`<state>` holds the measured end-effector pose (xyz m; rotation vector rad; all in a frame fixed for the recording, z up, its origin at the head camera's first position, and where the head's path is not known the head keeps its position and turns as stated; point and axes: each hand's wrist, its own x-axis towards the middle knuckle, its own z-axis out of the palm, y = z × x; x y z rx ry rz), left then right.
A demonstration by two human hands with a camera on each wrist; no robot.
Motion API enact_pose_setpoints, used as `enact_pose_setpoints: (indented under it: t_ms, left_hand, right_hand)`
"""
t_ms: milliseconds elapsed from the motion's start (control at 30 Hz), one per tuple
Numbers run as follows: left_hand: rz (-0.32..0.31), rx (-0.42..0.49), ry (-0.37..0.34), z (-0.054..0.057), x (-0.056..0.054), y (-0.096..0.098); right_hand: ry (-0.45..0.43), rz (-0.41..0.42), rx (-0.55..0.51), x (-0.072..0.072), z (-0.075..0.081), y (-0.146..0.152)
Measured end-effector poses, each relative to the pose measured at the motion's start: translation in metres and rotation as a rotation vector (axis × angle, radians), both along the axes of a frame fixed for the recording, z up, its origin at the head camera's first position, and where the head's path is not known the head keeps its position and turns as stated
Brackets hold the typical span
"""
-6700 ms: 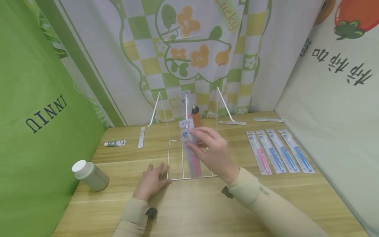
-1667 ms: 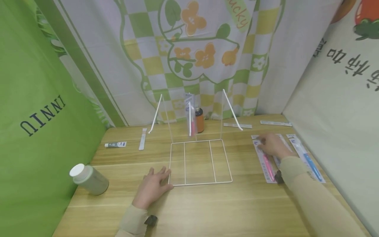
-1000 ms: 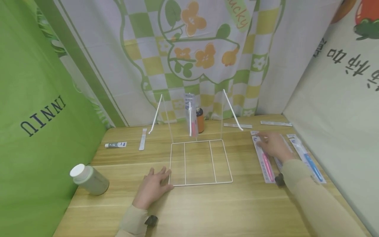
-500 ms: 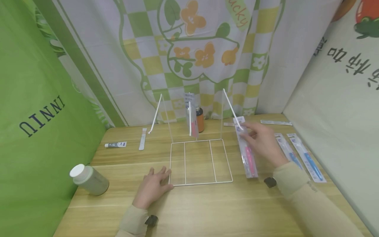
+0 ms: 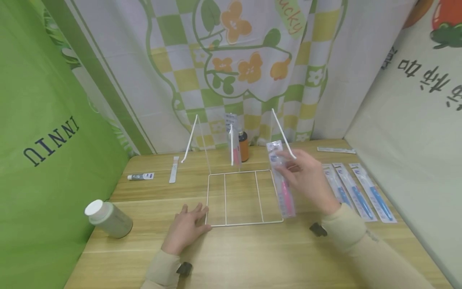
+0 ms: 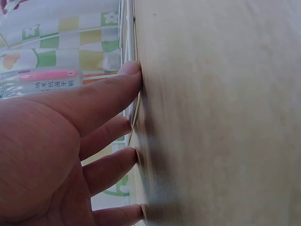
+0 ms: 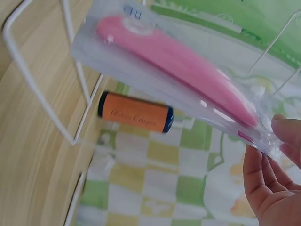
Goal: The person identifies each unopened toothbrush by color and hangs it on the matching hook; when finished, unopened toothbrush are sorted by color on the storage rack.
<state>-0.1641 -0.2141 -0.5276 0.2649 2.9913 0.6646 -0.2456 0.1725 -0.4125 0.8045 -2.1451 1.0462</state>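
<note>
My right hand (image 5: 306,176) pinches the upper part of a packaged pink toothbrush (image 5: 285,200), held tilted beside the right hook (image 5: 283,133) of a white wire rack (image 5: 225,200). In the right wrist view, the pink handle (image 7: 178,66) shows through clear plastic, with thumb and fingers at one end of the pack. Another packaged pink toothbrush (image 5: 231,119) hangs at the rack's middle hook. With fingers spread, my left hand (image 5: 185,230) rests on the table at the rack's front left corner; its fingertips meet the wood in the left wrist view.
Three packaged blue toothbrushes (image 5: 375,196) lie in a row at right. An orange bottle (image 5: 244,147) stands behind the rack. At left are a toothpaste tube (image 5: 140,176), a narrow flat pack (image 5: 173,169) and a white-capped bottle (image 5: 112,218). Another narrow pack (image 5: 336,150) lies back right.
The pink toothbrush pack has left the right-hand row and moved left in my right hand to the right hook. Earlier, that hand held a pink toothbrush before the middle hook. My left hand stays put.
</note>
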Motion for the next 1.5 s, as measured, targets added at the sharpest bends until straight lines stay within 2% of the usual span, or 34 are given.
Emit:
enact_pose_setpoints:
  t_ms: [133, 500, 700, 833, 1267, 1500]
  left_hand:
    - [0.003, 0.004, -0.008, 0.001, 0.0, 0.0]
    - [0.009, -0.009, -0.013, 0.001, 0.0, 0.001]
    - [0.003, 0.0, -0.009, 0.002, 0.0, 0.001]
    - [0.007, 0.002, -0.009, 0.002, -0.001, 0.001]
    - [0.011, -0.006, -0.015, 0.002, 0.0, 0.002]
    - [0.008, -0.004, -0.011, 0.001, 0.0, 0.002]
  right_hand:
    - [0.049, 0.035, -0.012, 0.009, 0.004, -0.015]
    - [0.231, 0.246, -0.194, 0.045, 0.028, -0.061]
    - [0.253, 0.361, -0.237, 0.057, 0.034, -0.082]
    - [0.225, 0.381, -0.235, 0.056, 0.033, -0.091]
    - [0.141, 0.289, -0.222, 0.039, 0.014, -0.101]
    - [0.098, 0.233, -0.183, 0.023, 0.009, -0.107]
